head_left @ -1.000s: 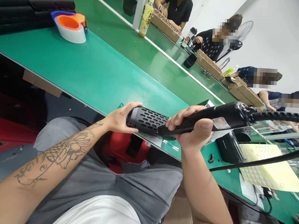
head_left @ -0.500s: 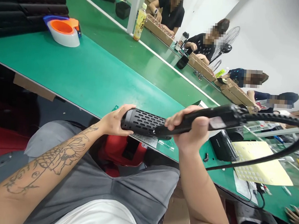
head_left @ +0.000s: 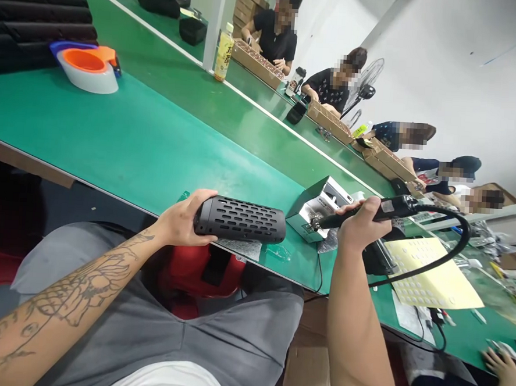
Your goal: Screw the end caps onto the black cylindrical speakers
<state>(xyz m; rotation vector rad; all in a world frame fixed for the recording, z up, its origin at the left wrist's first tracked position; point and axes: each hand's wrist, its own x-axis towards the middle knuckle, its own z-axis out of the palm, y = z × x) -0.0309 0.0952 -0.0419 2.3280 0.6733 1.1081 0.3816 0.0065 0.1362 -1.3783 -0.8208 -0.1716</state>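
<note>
My left hand (head_left: pixel 187 219) grips one end of a black cylindrical housing with rows of slots (head_left: pixel 245 220), which lies sideways at the table's front edge. My right hand (head_left: pixel 361 222) is closed around a black electric screwdriver (head_left: pixel 386 208) with a coiled cable at its rear end. The screwdriver's tip points left, at the front of a small silver and white box, which looks like a screw feeder (head_left: pixel 306 210). Whether the tip touches a screw there is too small to tell. A clear plastic bag (head_left: pixel 246 249) lies partly under the housing.
A yellow sticker sheet (head_left: pixel 432 270) and a black box-shaped item (head_left: pixel 379 256) lie to the right. A tape dispenser (head_left: pixel 88 72) stands at left near stacked black parts (head_left: pixel 36 22). A yellow bottle (head_left: pixel 224 52) stands by the post. Several co-workers sit across, and another person's hand (head_left: pixel 503 365) shows at lower right.
My right hand has moved the screwdriver away from the housing, rightward to the screw feeder. My left hand still holds the housing, now fully visible. The view has shifted slightly.
</note>
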